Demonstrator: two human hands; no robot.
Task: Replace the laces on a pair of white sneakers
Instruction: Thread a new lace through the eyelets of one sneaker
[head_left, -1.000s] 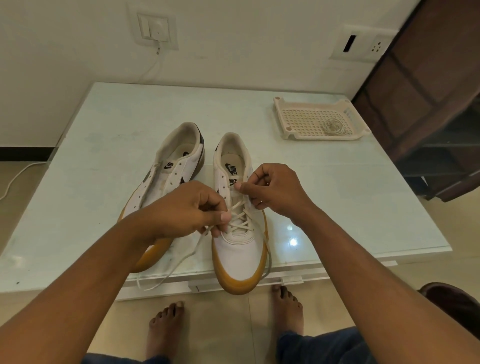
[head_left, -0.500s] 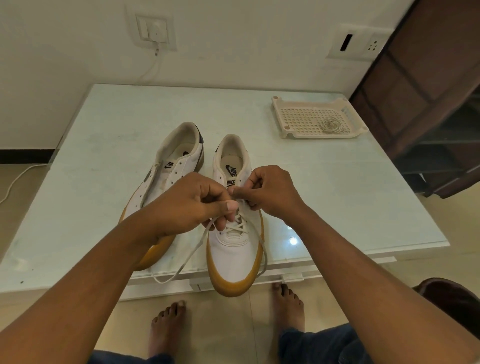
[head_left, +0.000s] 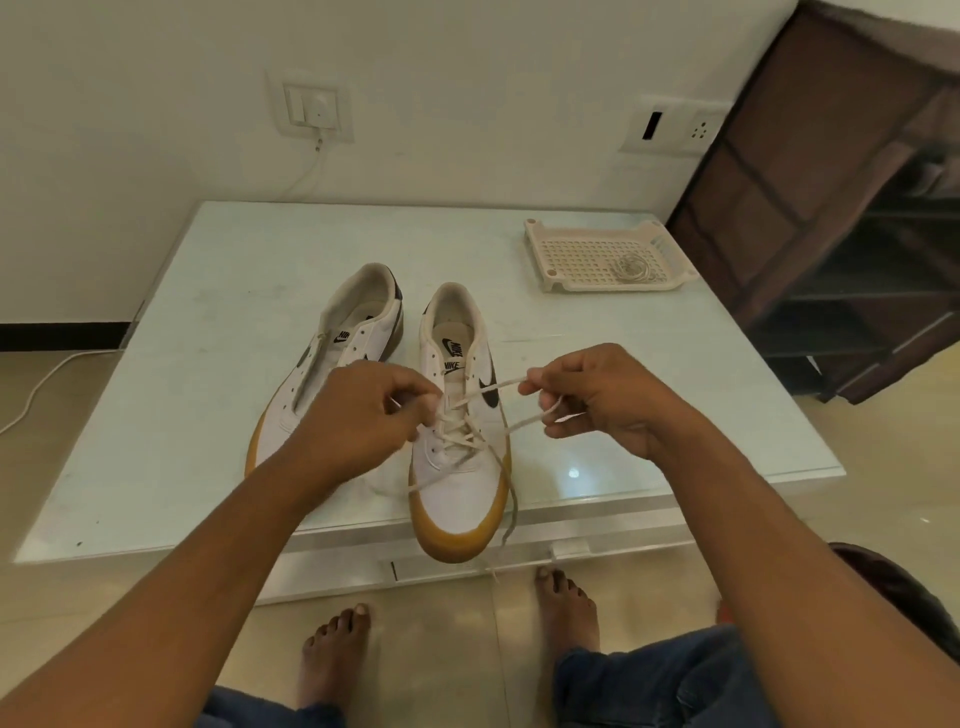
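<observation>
Lace was held from both sides. Right grip was clamped on it, thumb and curled fingers pinching two strands pulled taut out to the side of the sneaker. Left grip was clamped on it too, fingertips pinching it right at the eyelets above the crossed rows. Crossed rows covered the lower eyelets only. One loose tail ran down beside the toe and hung past the table edge. Another strand lay across the toe cap.

Sneaker sat at the near table edge, toe toward the person, gum sole slightly overhanging. Second sneaker lay just beside it on the person's left, angled outward, front half hidden behind the left forearm.

Tray sat well apart, at the far right corner of the table, with a coiled lace inside. Bare feet stood on the floor below the near edge. Wall socket behind the table had a cable plugged in.
</observation>
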